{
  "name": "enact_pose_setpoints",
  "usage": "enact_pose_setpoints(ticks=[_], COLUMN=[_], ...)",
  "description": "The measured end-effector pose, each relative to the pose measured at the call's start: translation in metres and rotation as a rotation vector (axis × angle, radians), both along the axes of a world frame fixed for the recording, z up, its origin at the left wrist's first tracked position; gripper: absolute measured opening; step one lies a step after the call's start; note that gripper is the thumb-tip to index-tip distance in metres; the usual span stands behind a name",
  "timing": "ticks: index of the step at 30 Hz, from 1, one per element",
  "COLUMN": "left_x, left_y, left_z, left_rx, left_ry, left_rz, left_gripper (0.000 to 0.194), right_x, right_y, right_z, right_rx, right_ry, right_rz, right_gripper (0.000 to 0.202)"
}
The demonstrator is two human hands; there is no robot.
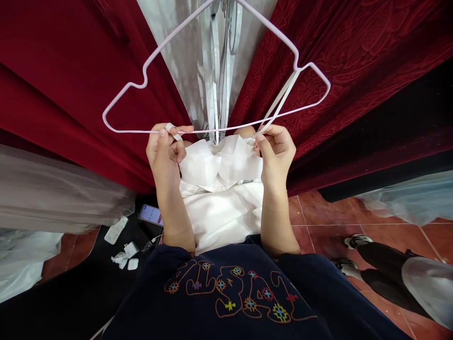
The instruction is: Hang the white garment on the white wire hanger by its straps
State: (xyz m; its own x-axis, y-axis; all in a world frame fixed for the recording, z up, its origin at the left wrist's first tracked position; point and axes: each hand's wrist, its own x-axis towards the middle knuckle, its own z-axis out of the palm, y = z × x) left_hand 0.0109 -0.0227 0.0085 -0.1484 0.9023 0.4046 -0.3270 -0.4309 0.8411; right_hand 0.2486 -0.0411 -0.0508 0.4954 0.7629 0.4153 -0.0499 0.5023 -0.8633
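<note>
A pale pink clothes hanger (278, 33) hangs in front of me, its top running out of view. My left hand (164, 148) is closed at the left part of its bottom bar, with a white strap (173, 131) looped over the index finger. Two strands of white strap (281, 101) run from the hanger's right notch down to my right hand (276, 146), which pinches them just below the bar. Between and below both hands, a white ruffled garment (222, 208) lies across my lap. How its straps join the fabric is partly hidden by my fingers.
Red drapes (116, 94) flank whitish cloth and several white hangers (214, 47) ahead. On a black surface at lower left lie a lit phone (150, 214), a charger (130, 249) and a white packet (116, 230). A person's legs (382, 274) show at right on red tiles.
</note>
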Motion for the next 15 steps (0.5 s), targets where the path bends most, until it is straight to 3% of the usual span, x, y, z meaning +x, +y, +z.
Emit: enact_pose_setpoints(ticks=[3,7,10,13,15], left_x=[-0.001,-0.003,-0.006,-0.008,-0.009], left_y=[0.001,0.002,0.002,0.001,0.001], left_z=[-0.001,0.0,0.002,0.002,0.002], left_rx=[-0.013,-0.023,-0.041,-0.093,-0.113], left_ry=[0.018,0.036,0.027,0.047,0.062], left_rz=[0.017,0.008,-0.008,-0.003,0.004], left_gripper=[0.04,0.042,0.044,0.043,0.042], right_x=[-0.004,-0.003,0.016,0.05,0.069], right_y=[-0.014,-0.033,-0.024,0.001,0.012], right_z=[0.016,0.056,0.084,0.088,0.078], right_rx=[-0.01,0.006,0.066,0.12,0.184], right_ry=[-0.016,-0.146,-0.203,-0.084,0.025], right_rz=[0.024,0.044,0.084,0.21,0.123], right_gripper=[0.034,0.027,0.038,0.059,0.054])
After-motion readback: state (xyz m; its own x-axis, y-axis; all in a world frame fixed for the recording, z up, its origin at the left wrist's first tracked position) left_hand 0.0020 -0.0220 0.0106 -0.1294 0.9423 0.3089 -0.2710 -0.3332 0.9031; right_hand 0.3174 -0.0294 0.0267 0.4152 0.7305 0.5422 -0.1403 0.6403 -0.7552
